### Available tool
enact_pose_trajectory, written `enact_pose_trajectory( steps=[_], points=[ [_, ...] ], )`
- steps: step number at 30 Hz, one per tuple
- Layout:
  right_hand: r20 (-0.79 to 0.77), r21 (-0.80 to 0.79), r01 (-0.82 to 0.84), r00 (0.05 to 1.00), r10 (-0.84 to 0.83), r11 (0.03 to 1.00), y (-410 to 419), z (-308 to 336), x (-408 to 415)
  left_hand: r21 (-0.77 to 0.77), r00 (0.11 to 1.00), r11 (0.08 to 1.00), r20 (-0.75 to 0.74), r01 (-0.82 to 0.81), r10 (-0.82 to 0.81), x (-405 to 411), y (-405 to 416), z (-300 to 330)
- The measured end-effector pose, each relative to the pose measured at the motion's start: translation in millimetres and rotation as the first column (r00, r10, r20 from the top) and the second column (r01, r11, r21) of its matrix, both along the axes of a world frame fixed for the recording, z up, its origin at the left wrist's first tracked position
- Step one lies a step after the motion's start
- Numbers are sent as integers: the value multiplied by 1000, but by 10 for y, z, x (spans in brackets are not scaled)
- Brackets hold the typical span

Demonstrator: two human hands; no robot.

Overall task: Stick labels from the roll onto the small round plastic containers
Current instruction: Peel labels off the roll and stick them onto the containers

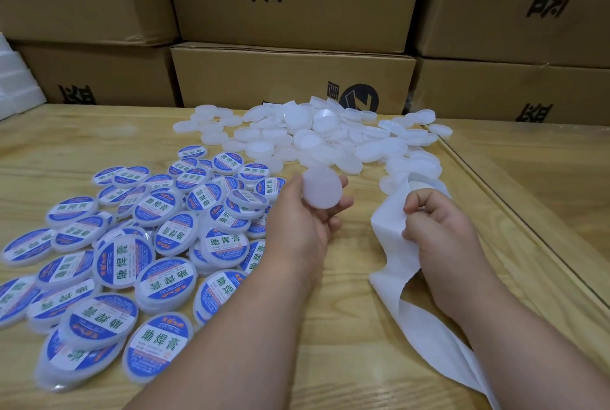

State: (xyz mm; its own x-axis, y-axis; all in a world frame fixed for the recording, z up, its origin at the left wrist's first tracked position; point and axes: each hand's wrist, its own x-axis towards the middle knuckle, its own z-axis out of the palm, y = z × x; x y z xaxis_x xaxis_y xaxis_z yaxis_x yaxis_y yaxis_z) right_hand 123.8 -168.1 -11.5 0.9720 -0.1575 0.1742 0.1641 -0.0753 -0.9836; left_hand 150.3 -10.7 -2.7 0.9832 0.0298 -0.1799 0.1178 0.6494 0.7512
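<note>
While my left hand (305, 211) holds one unlabelled round plastic container (321, 190) above the wooden table (330, 327), thumb on its left edge and fingertips curled round its right and lower rim, my right hand (439, 228) pinches the white label backing strip (396, 244) between thumb and bent fingers. Whether a label sits under those fingertips, I cannot tell; that part is blurred. The strip runs from the far side of my right hand, loops down beside the wrist, then trails along the table toward the lower right edge of view. Held container is blank, translucent white, face tilted toward me. Far centre of the table: heap of unlabelled containers (313, 135), same translucent white, overlapping one another. Left of my left forearm: spread of labelled containers (132, 244), blue and white labels with green characters, many stacked or leaning on each other. Behind the table, brown cardboard boxes (290, 76) stacked in rows, black printed characters on them. White foam pieces (16, 86) at the far left edge.
</note>
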Motion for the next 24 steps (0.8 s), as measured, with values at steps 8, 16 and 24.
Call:
enact_pose_trajectory(
  steps=[8,16,24],
  points=[
    [20,-98,-101,994,103,990,33,-23,-26,298,996,954,91,-37,10,-6,-28,-115],
    [116,-68,-126,984,133,990,33,2,-63,792,945,610,208,-13,-250,-85,-117,-186],
    [71,9,-39,997,38,999,20,-29,-45,683,958,730,206,5,-200,-143,-142,-115]
  ],
)
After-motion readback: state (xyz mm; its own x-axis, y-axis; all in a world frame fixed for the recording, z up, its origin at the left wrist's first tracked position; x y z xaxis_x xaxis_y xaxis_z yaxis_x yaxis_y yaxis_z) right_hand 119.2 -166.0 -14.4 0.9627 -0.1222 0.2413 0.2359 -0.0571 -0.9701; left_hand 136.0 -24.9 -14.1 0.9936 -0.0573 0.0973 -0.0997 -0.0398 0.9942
